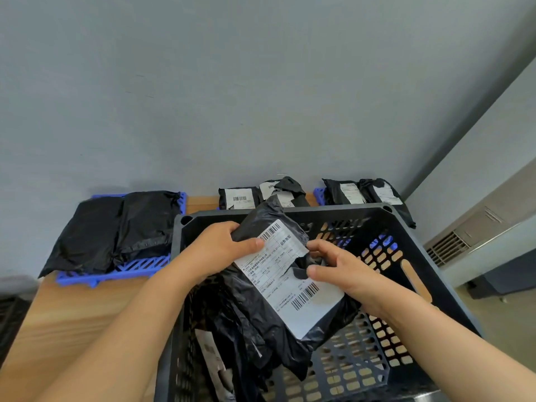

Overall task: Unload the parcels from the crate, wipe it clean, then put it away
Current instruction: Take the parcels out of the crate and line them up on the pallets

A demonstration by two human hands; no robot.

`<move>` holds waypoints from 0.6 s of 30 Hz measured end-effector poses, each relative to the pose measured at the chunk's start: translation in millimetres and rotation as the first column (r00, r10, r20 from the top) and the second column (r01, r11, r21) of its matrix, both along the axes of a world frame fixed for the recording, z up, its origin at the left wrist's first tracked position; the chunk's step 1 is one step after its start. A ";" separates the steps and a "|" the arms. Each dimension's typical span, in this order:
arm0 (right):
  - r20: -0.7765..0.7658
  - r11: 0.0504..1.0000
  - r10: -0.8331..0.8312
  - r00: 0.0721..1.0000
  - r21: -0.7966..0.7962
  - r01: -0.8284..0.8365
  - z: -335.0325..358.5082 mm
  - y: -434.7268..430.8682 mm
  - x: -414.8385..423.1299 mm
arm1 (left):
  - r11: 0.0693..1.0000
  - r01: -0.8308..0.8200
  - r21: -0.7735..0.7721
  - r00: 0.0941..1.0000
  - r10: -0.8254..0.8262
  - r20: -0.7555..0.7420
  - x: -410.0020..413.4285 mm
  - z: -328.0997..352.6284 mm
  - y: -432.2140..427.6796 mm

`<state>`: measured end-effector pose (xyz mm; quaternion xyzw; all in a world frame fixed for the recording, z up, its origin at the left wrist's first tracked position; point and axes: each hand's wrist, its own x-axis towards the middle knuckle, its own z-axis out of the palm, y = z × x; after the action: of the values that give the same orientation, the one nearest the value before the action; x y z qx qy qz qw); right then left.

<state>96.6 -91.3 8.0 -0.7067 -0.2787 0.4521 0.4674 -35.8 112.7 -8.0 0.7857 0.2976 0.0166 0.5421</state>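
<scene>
A dark grey perforated crate [412,256] stands on the wooden table in front of me. Over its middle I hold a black plastic parcel [261,311] with a torn white shipping label. My left hand [220,250] grips the parcel's upper left edge, thumb on the label. My right hand [339,268] holds its right side, with the fingers curled at the tear in the label. More black parcels [220,338] lie in the crate's left half, partly hidden under the held one.
Two black parcels [116,230] lie on a blue plastic tray [121,271] at the left of the wooden table [72,311]. Several labelled parcels [255,195] sit behind the crate and at the back right [365,192]. A grey wall stands behind.
</scene>
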 end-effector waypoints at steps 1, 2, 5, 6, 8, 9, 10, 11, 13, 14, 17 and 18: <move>-0.009 1.000 -0.002 1.000 -0.001 0.002 2.1 1.8 1.2 | 1.000 0.000 -0.008 1.000 0.000 0.005 -0.6 1.1 0.6; -0.005 1.000 0.000 1.000 -0.010 0.000 3.4 3.9 4.0 | 1.000 0.001 -0.014 1.000 -0.001 0.010 -0.2 2.2 1.4; 0.055 0.997 0.019 0.998 -0.071 -0.015 9.1 13.1 13.5 | 1.000 -0.008 -0.026 1.000 0.009 0.027 2.2 8.6 5.9; 0.072 0.995 0.030 0.997 -0.093 -0.023 10.9 17.3 16.6 | 0.999 -0.007 -0.044 0.999 0.008 0.037 3.1 10.3 7.7; 0.086 0.989 0.094 0.992 -0.122 -0.084 15.2 27.3 23.3 | 0.994 -0.004 -0.113 0.998 0.011 0.067 6.6 14.9 12.2; 0.087 0.984 0.140 0.986 -0.127 -0.129 17.8 31.9 26.4 | 0.988 -0.004 -0.153 0.997 0.016 0.074 8.1 18.1 13.6; 0.092 0.976 0.185 0.978 -0.132 -0.172 21.0 39.5 31.9 | 0.983 -0.007 -0.186 0.997 0.022 0.079 11.0 21.3 17.3; 0.103 0.968 0.221 0.970 -0.141 -0.205 25.4 43.9 33.9 | 0.979 -0.007 -0.204 0.996 0.024 0.081 12.3 24.8 18.7; 0.124 0.956 0.270 0.955 -0.152 -0.251 33.6 56.5 42.6 | 0.971 -0.036 -0.238 0.990 0.067 0.124 17.7 29.6 25.4; 0.131 0.956 0.272 0.953 -0.151 -0.252 38.1 64.5 48.7 | 0.959 -0.076 -0.272 0.976 0.127 0.175 22.0 29.7 32.1; 0.156 0.980 0.192 0.969 -0.085 -0.180 49.0 90.5 70.0 | 0.904 -0.263 -0.338 0.878 0.369 0.305 36.9 29.7 54.0; 0.157 0.988 0.153 0.976 -0.056 -0.145 51.9 99.7 77.8 | 0.887 -0.319 -0.335 0.850 0.424 0.312 42.4 29.6 61.4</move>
<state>174.4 8.4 59.9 -0.7281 -0.3576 0.4336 0.3924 6.6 174.1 21.6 0.6128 0.3350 0.2317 0.6772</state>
